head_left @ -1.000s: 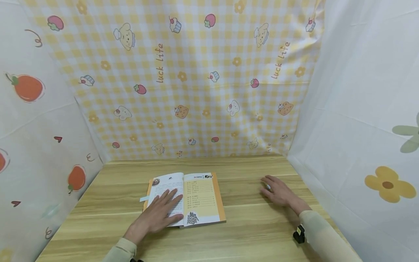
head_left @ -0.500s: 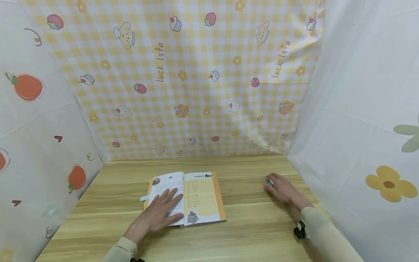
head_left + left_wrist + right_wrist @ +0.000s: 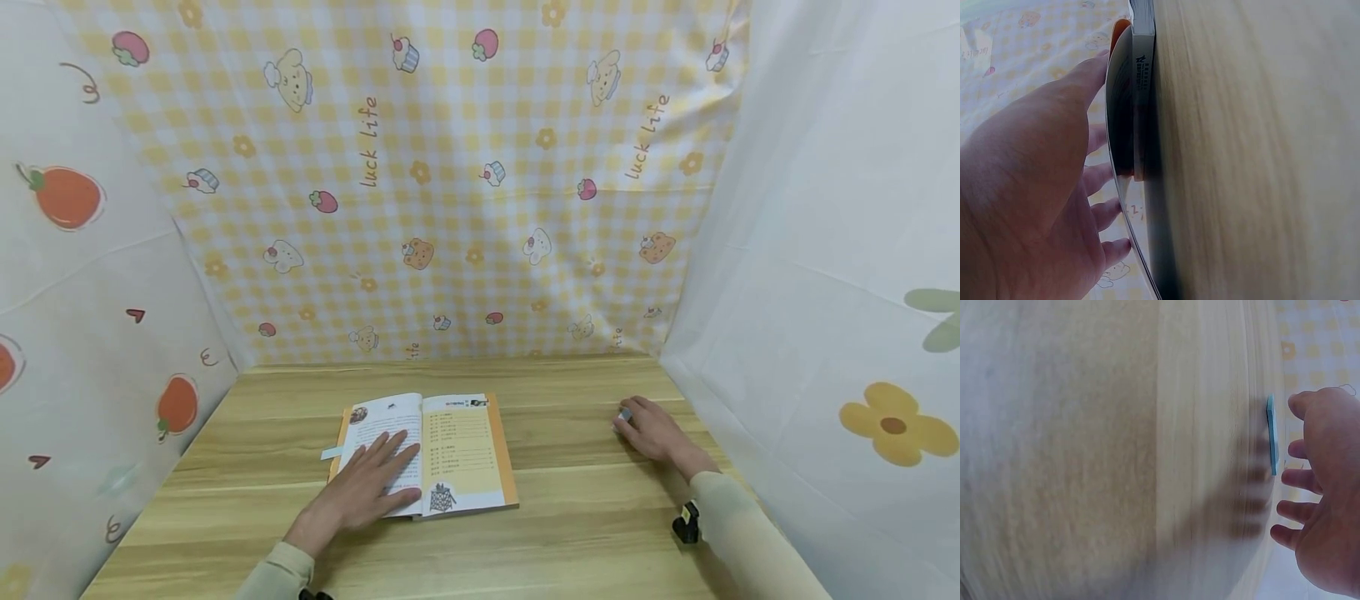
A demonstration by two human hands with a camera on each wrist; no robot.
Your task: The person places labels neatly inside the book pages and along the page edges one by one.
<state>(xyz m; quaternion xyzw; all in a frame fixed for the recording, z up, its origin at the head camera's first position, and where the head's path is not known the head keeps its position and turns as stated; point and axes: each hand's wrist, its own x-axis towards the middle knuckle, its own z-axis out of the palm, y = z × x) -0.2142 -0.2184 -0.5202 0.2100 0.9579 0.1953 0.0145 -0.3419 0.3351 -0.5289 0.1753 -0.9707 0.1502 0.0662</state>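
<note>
An open book [image 3: 465,454] lies on the table, with a pale blue tab [image 3: 332,453] sticking out past its left edge. Across the left page rests my left hand [image 3: 358,493], its fingers extended and spread. The left wrist view has the hand [image 3: 1041,169] against the bowed-up cover and pages [image 3: 1119,119]. Far to the right, my right hand [image 3: 656,432] is over a small, flat, light blue piece [image 3: 622,419], partly hidden by the fingers. In the right wrist view the piece [image 3: 1272,434] lies on the wood beside relaxed fingers; whether they touch it, I cannot tell.
The wooden table [image 3: 570,533] runs back to a yellow checked cloth [image 3: 450,275]. White printed cloths hang at the left [image 3: 90,275] and right [image 3: 810,275]. A black wrist device [image 3: 686,525] sits at the right sleeve.
My right hand has shifted slightly right and drawn its fingers in, with more of the light blue piece showing. The left hand and the book have stayed put.
</note>
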